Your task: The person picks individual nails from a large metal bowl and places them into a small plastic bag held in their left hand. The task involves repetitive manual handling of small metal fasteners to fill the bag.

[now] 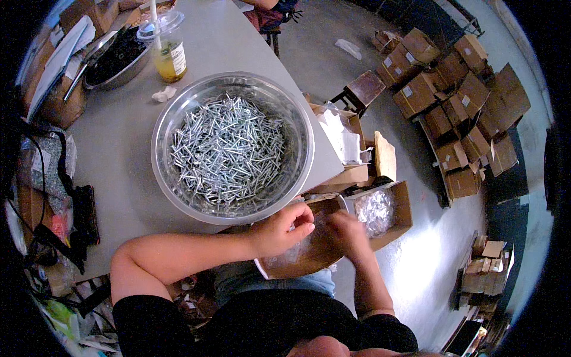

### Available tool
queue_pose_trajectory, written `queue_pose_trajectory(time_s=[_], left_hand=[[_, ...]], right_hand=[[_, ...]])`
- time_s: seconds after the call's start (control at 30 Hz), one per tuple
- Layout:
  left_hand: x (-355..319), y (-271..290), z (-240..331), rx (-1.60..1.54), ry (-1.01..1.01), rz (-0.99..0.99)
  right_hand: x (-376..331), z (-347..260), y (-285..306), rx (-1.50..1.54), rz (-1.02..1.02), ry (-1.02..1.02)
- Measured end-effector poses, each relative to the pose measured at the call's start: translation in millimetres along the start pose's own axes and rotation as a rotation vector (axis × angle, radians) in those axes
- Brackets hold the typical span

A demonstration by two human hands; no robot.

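Observation:
A large shiny metal bowl [159,160] full of silver screws [229,152] rests on the grey table. Just past its near rim, my left hand [284,231] is held over an open cardboard box [321,259], fingers curled toward the thumb. Whatever lies between those fingers is too small to make out. My right hand [350,233], smeared by motion, hovers over the same box's right side, and its fingers are hard to read. Clear plastic bags [284,256] lie in this box, partly under my left hand.
Beside it stands another box with clear plastic packets [376,211]. A lidded drink cup [171,56] with a straw and a dark-filled basin [119,65] occupy the far left of the table [125,196]. Stacked cartons [458,113] and a stool [364,89] are right.

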State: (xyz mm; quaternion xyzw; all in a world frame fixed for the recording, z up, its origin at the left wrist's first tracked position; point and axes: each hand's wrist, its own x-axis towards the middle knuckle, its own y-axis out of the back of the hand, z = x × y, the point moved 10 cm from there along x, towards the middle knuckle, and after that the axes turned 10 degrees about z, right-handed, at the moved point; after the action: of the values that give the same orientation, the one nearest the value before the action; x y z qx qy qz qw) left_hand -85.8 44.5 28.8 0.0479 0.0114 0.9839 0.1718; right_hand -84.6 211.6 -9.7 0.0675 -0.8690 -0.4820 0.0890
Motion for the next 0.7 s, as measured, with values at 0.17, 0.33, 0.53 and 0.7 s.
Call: queue_pose_trajectory(time_s=[0.17, 0.33, 0.53, 0.7], left_hand=[[0, -2, -2, 0.099, 0.038, -0.067], [0, -1, -16, 0.159, -0.027, -0.014], [-4, -5, -2, 0.303, -0.109, -0.101], [-2, -7, 0, 0.094, -0.085, -0.071]], right_hand=[[1, -29, -76, -0.037, -0.013, 0.361], [3, -37, -61, -0.015, -0.22, 0.212], [15, -76, 11, 0.227, -0.149, -0.027], [30, -96, 33, 0.286, -0.173, 0.104]])
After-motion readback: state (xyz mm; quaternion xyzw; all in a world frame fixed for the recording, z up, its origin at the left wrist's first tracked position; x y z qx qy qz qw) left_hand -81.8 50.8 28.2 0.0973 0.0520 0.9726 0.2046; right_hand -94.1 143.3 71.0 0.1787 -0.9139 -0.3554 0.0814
